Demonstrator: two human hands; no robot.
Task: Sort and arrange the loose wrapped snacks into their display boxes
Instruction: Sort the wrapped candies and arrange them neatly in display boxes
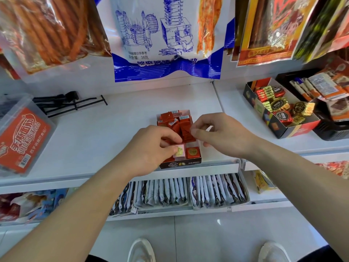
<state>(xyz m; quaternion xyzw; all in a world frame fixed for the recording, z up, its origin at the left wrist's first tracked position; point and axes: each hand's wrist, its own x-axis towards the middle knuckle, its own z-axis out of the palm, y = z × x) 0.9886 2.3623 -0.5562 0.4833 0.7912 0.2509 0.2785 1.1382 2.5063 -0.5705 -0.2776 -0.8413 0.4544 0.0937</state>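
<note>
a shop, seen at its snack shelves. sealed snack bags hang in a row overhead: a blue and white bag (166, 44) printed with a net weight, a clear bag of red strips (47, 31), and red and gold packs (264, 31). below them a white shelf (113, 133) carries open display boxes: a small box (179, 164) of red wrapped snacks (175, 121) with barcodes and a pink wrapped snack (179, 151), and a larger box (294, 131) of foil-wrapped sweets (277, 104). a clear tub (24, 137) bears a red barcoded label. black display hooks (69, 103) lie on the shelf. the lower shelf (264, 202) holds packets (170, 191) stood in rows.
</note>
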